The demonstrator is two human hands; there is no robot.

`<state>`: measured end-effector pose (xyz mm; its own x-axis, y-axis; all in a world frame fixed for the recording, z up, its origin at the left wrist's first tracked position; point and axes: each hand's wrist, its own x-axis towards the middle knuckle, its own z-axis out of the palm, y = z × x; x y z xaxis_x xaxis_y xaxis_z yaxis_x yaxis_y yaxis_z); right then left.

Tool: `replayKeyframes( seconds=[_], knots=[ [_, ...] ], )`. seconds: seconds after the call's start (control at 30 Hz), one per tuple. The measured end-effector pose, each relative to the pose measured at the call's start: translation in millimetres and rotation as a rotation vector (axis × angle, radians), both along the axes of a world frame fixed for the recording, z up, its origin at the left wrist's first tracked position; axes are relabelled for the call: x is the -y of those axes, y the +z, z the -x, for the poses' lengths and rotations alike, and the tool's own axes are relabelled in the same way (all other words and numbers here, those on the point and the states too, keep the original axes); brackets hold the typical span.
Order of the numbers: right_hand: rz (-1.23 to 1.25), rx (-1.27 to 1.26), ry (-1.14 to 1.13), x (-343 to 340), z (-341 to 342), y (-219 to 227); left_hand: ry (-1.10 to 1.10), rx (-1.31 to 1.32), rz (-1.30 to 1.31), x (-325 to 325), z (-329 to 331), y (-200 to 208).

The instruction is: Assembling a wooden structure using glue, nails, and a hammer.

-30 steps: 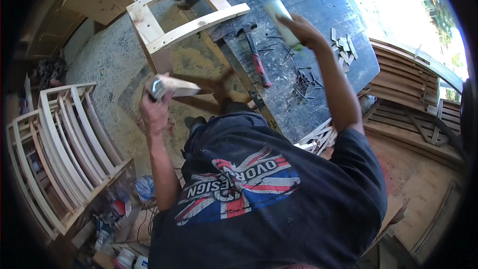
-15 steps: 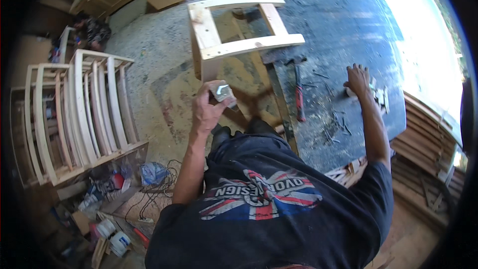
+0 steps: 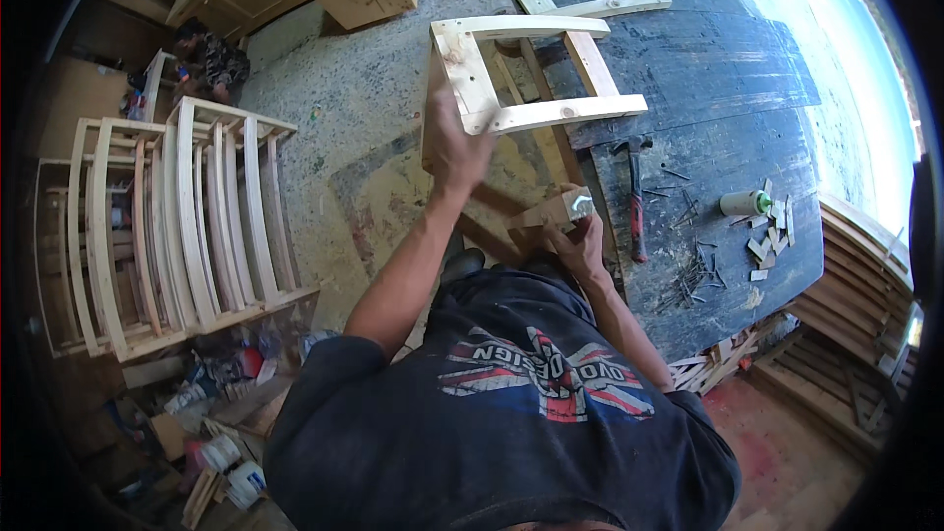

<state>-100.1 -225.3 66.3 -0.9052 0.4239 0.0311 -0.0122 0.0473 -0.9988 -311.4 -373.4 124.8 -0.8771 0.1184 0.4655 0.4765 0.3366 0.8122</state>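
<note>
My right hand (image 3: 580, 248) is closed round a pale wooden block (image 3: 546, 213), close to my body beside the table edge. A shiny, wet-looking patch covers one end of the block. Smeared by motion, my left hand (image 3: 462, 149) is at the near left corner of a wooden frame (image 3: 551, 118). Its fingers are too blurred to show whether they grip the frame. The frame has two curved rails joined by crosspieces and overhangs the left edge of the dark table (image 3: 708, 157).
On the table are a hammer (image 3: 635, 202), loose nails (image 3: 700, 273), a white bottle (image 3: 745, 203) with a green end, small wood pieces (image 3: 772, 236) and a second frame (image 3: 590, 6). Slatted wooden frames (image 3: 182, 226) stand left. A person (image 3: 211, 64) is at the far left.
The wooden block has passed from my left hand to my right, which came back from the table. My left hand has moved up to the frame corner. The view has shifted.
</note>
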Motion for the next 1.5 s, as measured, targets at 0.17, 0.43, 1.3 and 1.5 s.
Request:
replayKeyframes(
  seconds=[0.17, 0.43, 1.3, 1.5],
  knots=[
    [-0.004, 0.088, -0.158, 41.2, -3.0, -31.6, -0.085, 1.045, -0.587, -4.2, 91.1, -68.1],
    [-0.474, 0.116, -0.113, 98.3, 39.7, -46.0, 0.011, 0.916, -0.259, 99.3, 92.0, -50.3],
    [-0.467, -0.076, 0.062, 179.8, 268.9, -112.5, -0.160, 0.931, -0.802, 399.9, 2.2, -2.3],
    [-0.389, -0.063, 0.018, 184.2, 279.3, -128.0, -0.130, 0.928, -0.804, 408.3, -0.3, -17.0]
  ],
)
